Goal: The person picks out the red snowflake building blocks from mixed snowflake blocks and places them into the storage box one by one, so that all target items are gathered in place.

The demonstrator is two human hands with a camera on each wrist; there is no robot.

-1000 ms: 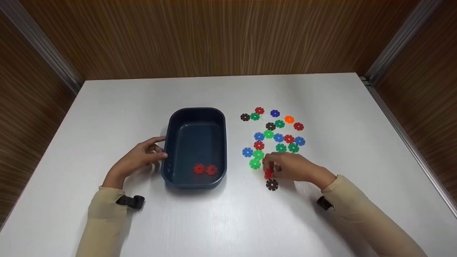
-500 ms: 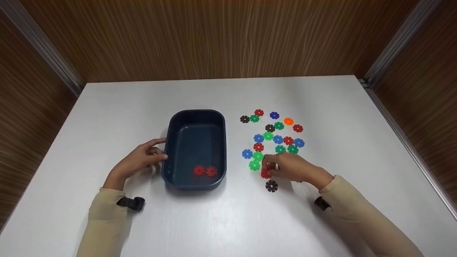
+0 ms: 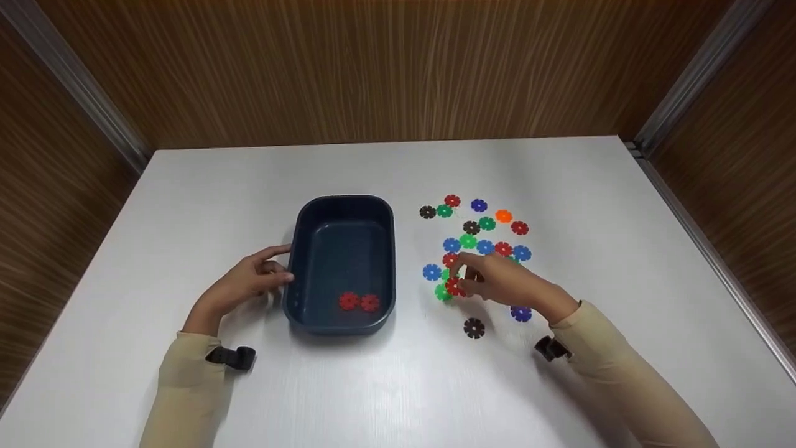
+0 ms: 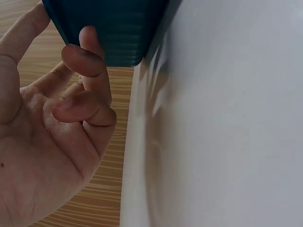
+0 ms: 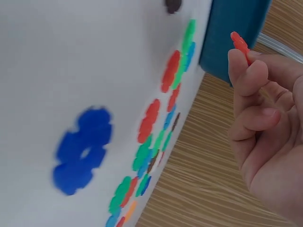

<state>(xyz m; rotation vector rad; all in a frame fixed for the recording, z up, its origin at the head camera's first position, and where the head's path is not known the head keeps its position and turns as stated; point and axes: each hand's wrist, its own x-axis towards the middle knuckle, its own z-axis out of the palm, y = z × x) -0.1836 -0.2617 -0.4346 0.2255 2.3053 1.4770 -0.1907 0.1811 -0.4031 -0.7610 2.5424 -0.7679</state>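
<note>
My right hand [image 3: 497, 277] pinches a red notched plastic disc [image 5: 240, 44] between thumb and fingertip. In the head view this disc overlaps a light green disc [image 3: 442, 292] at the near left of a spread of discs. My left hand [image 3: 247, 281] is at the left side of a dark blue rectangular tub [image 3: 339, 325], thumb and index fingertips right at its wall. In the left wrist view, its other fingers bend loosely below the tub, holding nothing. Two red discs [image 3: 349, 301] lie inside the tub, near its front end.
Several flat notched discs in blue, green, red, black and orange lie right of the tub on the white table [image 3: 373, 398]. A black disc [image 3: 474, 328] and a dark blue disc [image 3: 521, 313] lie nearest the front. Wood-grain panels [image 3: 385, 74] enclose the back and sides.
My right hand has moved a little left and away from me with the red disc, baring the dark blue disc near the wrist. The left hand stays by the tub.
</note>
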